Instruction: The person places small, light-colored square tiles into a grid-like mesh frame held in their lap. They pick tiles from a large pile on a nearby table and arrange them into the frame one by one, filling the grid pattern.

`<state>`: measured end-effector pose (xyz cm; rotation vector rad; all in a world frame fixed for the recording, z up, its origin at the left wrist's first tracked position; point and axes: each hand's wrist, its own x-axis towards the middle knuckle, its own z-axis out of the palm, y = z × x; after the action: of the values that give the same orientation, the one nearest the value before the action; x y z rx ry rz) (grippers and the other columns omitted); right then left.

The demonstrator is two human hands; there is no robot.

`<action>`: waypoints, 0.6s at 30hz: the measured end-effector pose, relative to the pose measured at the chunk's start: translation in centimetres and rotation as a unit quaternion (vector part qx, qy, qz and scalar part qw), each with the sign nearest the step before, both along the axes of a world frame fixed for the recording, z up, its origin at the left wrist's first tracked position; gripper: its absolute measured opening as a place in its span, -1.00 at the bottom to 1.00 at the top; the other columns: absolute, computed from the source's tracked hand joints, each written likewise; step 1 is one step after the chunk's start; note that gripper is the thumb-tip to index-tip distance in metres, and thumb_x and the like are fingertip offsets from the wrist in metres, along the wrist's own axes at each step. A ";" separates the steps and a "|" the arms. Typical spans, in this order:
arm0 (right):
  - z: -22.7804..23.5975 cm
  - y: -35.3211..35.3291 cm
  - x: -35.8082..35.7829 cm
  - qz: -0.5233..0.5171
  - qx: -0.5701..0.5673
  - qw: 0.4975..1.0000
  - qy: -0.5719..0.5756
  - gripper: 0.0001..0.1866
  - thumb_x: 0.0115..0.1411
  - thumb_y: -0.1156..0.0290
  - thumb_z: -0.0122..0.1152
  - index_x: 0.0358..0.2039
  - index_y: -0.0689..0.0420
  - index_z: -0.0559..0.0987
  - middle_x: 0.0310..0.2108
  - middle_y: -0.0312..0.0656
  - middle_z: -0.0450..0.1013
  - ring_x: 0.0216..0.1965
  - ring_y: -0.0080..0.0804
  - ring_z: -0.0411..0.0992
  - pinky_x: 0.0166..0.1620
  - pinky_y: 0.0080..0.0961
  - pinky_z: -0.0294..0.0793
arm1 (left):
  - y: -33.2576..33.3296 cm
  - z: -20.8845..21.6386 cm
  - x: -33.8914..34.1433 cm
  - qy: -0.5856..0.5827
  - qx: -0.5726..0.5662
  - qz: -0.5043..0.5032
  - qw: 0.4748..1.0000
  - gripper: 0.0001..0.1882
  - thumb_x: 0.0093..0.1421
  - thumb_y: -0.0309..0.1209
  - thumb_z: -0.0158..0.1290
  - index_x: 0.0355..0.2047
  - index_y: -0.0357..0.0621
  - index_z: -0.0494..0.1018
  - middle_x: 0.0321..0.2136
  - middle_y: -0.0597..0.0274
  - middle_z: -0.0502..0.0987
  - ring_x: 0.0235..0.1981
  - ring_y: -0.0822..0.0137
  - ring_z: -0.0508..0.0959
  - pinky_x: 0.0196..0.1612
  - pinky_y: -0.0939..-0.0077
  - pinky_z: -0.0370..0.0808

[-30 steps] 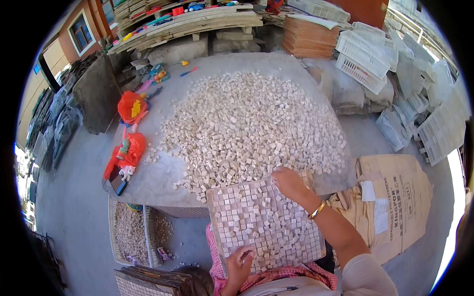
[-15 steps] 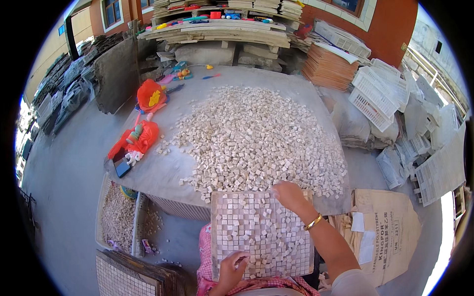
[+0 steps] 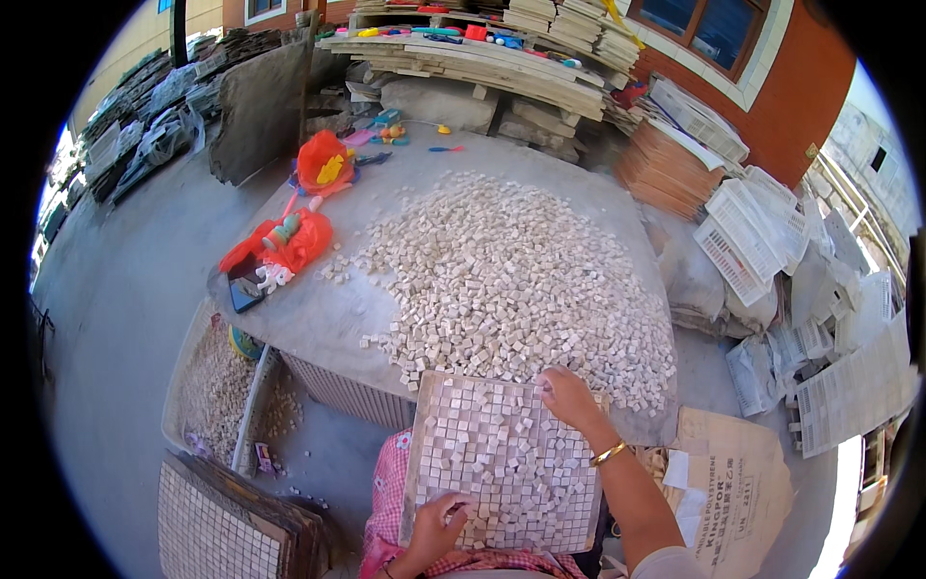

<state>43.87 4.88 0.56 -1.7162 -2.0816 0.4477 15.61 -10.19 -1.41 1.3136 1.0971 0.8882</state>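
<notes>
A square gridded mosaic tray (image 3: 417, 482) rests on my lap, tilted slightly. Small pale stone cubes (image 3: 461, 426) sit in its slots, and more lie loose on top, mostly toward the middle and right. My right hand (image 3: 571, 398) is at the tray's far edge, fingertips pinched together; whatever is between them is too small to make out. Low on the tray's left, my left hand (image 3: 434, 529) hovers over or touches the cubes, thumb and forefinger apart. Just past the tray, a wide heap of loose cubes (image 3: 521, 280) covers much of the table (image 3: 338, 333).
Red plastic bags (image 3: 307, 241) with toys and a phone (image 3: 245, 295) lie at the table's left edge. A white bin (image 3: 174, 405) of cubes and a stack of filled mosaic trays (image 3: 207, 521) stand lower left. White crates (image 3: 743, 251) and a paper sack (image 3: 743, 482) are on the right.
The view has turned a little, so the scene sits tilted. My right hand stays by the tray's far edge, and my left hand remains low on the tray with its fingers slightly shifted.
</notes>
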 end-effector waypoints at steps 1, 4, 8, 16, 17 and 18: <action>0.1 0.1 0.2 0.008 -0.010 1.000 0.007 -0.88 -0.01 0.50 0.13 -0.41 0.15 0.44 -0.38 -0.12 0.37 -0.29 -0.15 0.39 -0.23 -0.31 0.40 | 0.1 0.0 -0.1 0.003 0.004 -0.001 1.000 -0.82 0.06 -0.58 -0.01 -0.29 -0.27 0.48 -0.42 0.05 0.53 -0.41 0.28 0.54 -0.32 0.52 0.45; 0.3 0.3 0.3 0.026 -0.032 0.999 0.010 -0.90 -0.02 0.51 0.13 -0.44 0.14 0.43 -0.40 -0.12 0.37 -0.29 -0.13 0.37 -0.23 -0.28 0.39 | 0.1 0.1 -0.2 0.020 0.009 -0.007 1.000 -0.85 0.12 -0.55 0.03 -0.28 -0.31 0.48 -0.40 0.20 0.52 -0.38 0.49 0.50 -0.30 0.64 0.44; 0.7 0.3 -0.5 -0.007 0.023 1.000 -0.019 -0.91 -0.03 0.50 0.15 -0.48 0.14 0.43 -0.45 -0.13 0.36 -0.31 -0.12 0.37 -0.25 -0.27 0.39 | 0.1 -0.1 -0.3 0.031 0.006 -0.005 0.999 -0.85 0.11 -0.55 0.03 -0.29 -0.32 0.48 -0.40 0.18 0.52 -0.37 0.48 0.50 -0.28 0.63 0.45; 0.4 -0.1 0.5 -0.001 0.006 1.000 -0.009 -0.90 0.00 0.45 0.14 -0.42 0.13 0.51 -0.39 -0.13 0.42 -0.29 -0.10 0.38 -0.22 -0.25 0.40 | 0.0 -0.6 -0.3 0.014 -0.002 0.011 1.000 -0.84 0.07 -0.55 0.02 -0.31 -0.28 0.48 -0.45 0.07 0.53 -0.45 0.28 0.53 -0.36 0.49 0.44; 0.6 -0.1 0.2 -0.003 0.009 1.000 -0.007 -0.89 0.00 0.44 0.14 -0.41 0.13 0.52 -0.38 -0.13 0.42 -0.29 -0.10 0.39 -0.22 -0.25 0.40 | 0.0 -0.5 -0.2 0.016 0.000 0.012 1.000 -0.85 0.07 -0.55 0.02 -0.31 -0.28 0.48 -0.45 0.07 0.53 -0.45 0.28 0.53 -0.36 0.50 0.44; 0.4 -0.1 0.2 0.008 0.010 1.000 -0.015 -0.89 0.00 0.43 0.14 -0.42 0.14 0.52 -0.38 -0.12 0.42 -0.29 -0.10 0.39 -0.22 -0.25 0.40 | 0.0 -0.2 -0.2 0.017 0.004 0.010 1.000 -0.85 0.07 -0.55 0.02 -0.31 -0.28 0.48 -0.45 0.07 0.53 -0.45 0.28 0.53 -0.36 0.50 0.44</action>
<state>44.10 4.82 0.99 -1.7057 -2.1144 0.4075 15.44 -10.16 -1.62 1.3296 1.1360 0.8885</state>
